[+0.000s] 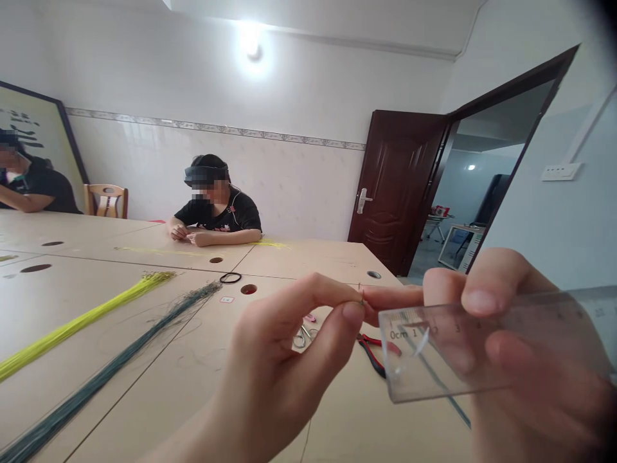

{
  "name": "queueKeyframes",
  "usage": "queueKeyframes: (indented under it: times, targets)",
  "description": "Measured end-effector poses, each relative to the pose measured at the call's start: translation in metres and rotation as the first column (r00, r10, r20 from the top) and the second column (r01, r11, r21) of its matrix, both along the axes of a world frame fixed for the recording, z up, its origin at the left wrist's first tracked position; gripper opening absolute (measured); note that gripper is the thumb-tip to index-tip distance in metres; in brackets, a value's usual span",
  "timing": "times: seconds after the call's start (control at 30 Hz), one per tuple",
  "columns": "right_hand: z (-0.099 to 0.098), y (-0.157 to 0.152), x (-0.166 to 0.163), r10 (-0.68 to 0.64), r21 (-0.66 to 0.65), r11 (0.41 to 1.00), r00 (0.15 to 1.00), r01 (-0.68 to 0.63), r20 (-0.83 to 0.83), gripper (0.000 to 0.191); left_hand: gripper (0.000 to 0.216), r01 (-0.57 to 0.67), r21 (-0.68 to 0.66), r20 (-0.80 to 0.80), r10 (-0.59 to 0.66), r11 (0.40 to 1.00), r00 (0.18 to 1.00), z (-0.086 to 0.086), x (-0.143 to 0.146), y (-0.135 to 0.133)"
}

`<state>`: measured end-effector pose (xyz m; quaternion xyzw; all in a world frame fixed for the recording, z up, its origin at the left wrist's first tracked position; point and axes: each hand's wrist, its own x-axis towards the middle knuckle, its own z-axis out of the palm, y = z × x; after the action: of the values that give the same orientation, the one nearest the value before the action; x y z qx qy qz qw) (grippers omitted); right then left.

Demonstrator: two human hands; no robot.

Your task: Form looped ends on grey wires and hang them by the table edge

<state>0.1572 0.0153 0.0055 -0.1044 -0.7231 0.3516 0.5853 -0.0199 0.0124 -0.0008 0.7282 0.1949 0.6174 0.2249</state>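
My left hand (294, 347) is raised over the table, its thumb and index finger pinched on a small, thin fish hook (361, 297). Only a sliver of the hook shows above the fingertips. My right hand (511, 334) grips a clear plastic ruler (400, 379) between thumb and fingers, with the 0 cm end toward the hook. The right index finger reaches behind the ruler, close to the left fingertips. Below the hands lie pliers (371, 357) with red and black handles. Scissors (302, 337) are partly hidden behind my left hand.
A yellow bundle of lines (96, 315) and a dark green bundle (120, 357) lie across the table (159, 411) at left. A black ring (230, 278) lies by a table hole (249, 289). Across sits a person (222, 206); another (38, 183) is at far left.
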Motion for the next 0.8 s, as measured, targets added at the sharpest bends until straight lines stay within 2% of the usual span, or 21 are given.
queueKeyframes:
  times: [0.23,0.47,0.63,0.8]
  targets:
    - [0.002,-0.004,-0.006,0.001,-0.048,0.999,1.000,-0.002,-0.009,0.004,0.016,-0.129,0.095,-0.065,0.135,0.987,0.989,0.001,-0.005,-0.003]
    - [0.001,-0.002,-0.007,0.040,-0.041,0.998,0.999,-0.041,-0.023,0.004,0.017,-0.123,0.109,-0.062,0.130,0.986,0.990,0.001,-0.003,-0.005]
    - [0.002,-0.002,-0.006,0.062,-0.030,0.998,0.998,-0.063,-0.027,0.004,0.014,-0.171,0.155,-0.079,0.185,0.973,0.980,0.001,-0.003,-0.006]
    - [0.003,-0.002,-0.012,0.155,-0.055,0.985,0.983,-0.161,-0.094,0.006,0.018,-0.117,0.230,-0.119,0.148,0.966,0.982,-0.001,-0.006,-0.005]
